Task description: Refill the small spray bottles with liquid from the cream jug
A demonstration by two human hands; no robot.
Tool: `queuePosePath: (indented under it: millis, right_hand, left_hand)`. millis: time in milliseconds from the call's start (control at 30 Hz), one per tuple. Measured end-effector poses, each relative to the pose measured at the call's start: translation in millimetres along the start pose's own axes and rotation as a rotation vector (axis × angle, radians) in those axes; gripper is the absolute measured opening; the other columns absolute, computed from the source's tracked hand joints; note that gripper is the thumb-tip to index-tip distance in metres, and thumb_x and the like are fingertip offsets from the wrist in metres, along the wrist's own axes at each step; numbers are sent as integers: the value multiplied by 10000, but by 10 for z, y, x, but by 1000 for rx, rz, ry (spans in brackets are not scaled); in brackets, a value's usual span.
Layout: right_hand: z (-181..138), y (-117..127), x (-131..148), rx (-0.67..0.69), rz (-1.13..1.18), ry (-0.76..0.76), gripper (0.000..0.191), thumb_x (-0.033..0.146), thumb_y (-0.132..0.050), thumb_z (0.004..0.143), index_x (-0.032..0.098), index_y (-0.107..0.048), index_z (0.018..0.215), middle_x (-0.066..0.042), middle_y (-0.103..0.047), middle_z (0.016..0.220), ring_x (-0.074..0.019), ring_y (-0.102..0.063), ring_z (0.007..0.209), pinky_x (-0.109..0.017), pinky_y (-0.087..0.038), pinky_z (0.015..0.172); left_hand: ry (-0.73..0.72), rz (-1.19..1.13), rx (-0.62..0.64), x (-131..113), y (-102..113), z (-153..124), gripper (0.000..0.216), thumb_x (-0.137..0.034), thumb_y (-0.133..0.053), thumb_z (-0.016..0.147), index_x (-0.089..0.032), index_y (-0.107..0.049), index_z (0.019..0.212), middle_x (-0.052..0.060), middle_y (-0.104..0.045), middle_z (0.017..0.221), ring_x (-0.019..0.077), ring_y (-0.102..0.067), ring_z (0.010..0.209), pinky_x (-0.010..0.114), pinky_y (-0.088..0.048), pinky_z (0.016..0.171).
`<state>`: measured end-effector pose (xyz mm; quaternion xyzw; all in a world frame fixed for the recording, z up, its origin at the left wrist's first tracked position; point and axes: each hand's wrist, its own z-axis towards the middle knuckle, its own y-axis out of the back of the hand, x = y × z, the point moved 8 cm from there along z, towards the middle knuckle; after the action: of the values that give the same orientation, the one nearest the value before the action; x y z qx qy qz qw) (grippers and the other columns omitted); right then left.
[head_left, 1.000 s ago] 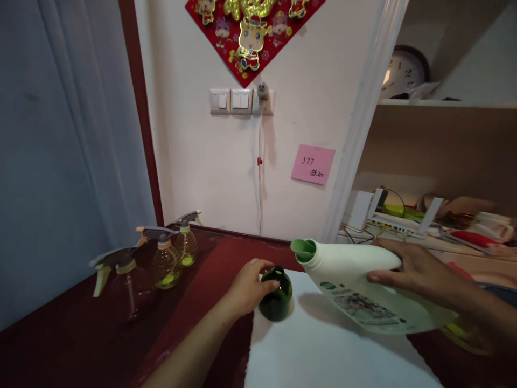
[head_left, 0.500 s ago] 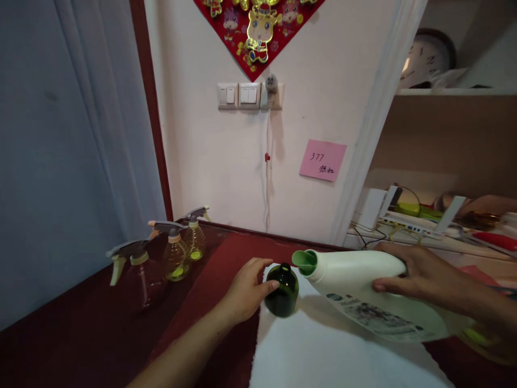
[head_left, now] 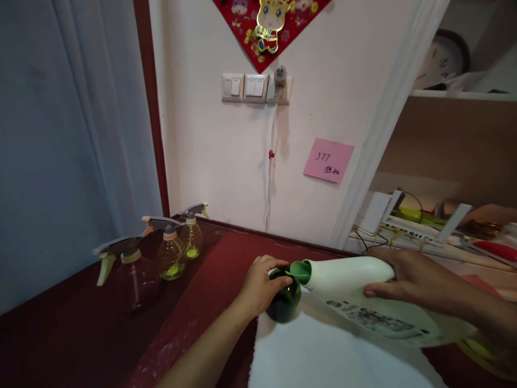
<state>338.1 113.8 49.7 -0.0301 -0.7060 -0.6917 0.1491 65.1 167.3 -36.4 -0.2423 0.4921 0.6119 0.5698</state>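
Head view: left hand, fingers wrapped around small dark green bottle, upright at edge of white cloth on red table. Right hand, fingers clasped over large white jug (tipped nearly flat, green spout at green bottle's mouth). Three spray bottles in a row, far left, well apart. Pink note and switches on wall.

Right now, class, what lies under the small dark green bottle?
A white cloth lies under the green bottle, over the red table. The bottle's base hides the patch directly beneath it, and the left hand covers its near side.
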Motion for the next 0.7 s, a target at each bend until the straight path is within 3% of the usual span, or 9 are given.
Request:
queuePosePath:
  millis: [300,700]
  right_hand:
    - [43,15,-14,21,-21,10,382,621,-719,782,261,-636,879,12,-743,825,-217,-689,762,-294,-470,623]
    - [39,138,103,46,-111,31,483,712,-698,751,253,-615,876,-11,-728,828,-254,-672,774,-325,-443,628]
  left_hand:
    - [5,-6,-2,-35,-20,19,317,-227,-813,735,-268,-800,1050,53,-712,992,270,-596,1034,388,-452,908]
    - [-4,-29,-28,-6,-60,44,234,-119,-795,744,-246,-802,941,29,-691,942,234,-605,991,360,-443,886]
